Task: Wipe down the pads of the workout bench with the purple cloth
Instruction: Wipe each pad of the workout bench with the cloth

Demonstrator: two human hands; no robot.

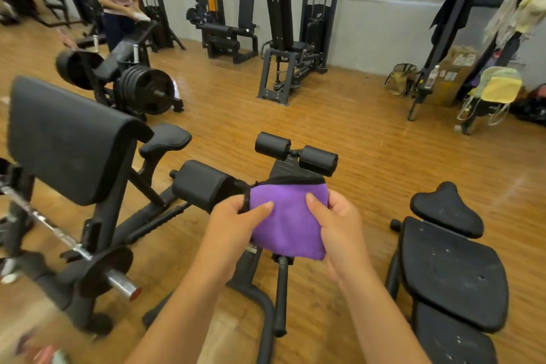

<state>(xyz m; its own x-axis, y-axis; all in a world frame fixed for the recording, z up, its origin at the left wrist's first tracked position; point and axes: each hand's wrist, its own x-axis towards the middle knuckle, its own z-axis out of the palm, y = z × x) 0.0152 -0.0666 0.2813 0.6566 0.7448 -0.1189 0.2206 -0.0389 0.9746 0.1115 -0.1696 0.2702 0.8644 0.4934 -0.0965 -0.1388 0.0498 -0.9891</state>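
I hold a folded purple cloth (288,220) with black trim up in front of me. My left hand (236,223) pinches its left edge and my right hand (336,223) pinches its right edge. Behind and below the cloth stands the black workout bench, with a square pad (204,185) to the left and two foam roller pads (295,152) at its far end. The cloth hides the bench's middle. The cloth hangs in the air and touches no pad.
A preacher-curl bench (68,139) with a loaded barbell (118,281) stands left. Another padded black bench (449,269) stands right. Weight machines line the far wall, a person stands at the back left, and bags and boxes sit back right on the wooden floor.
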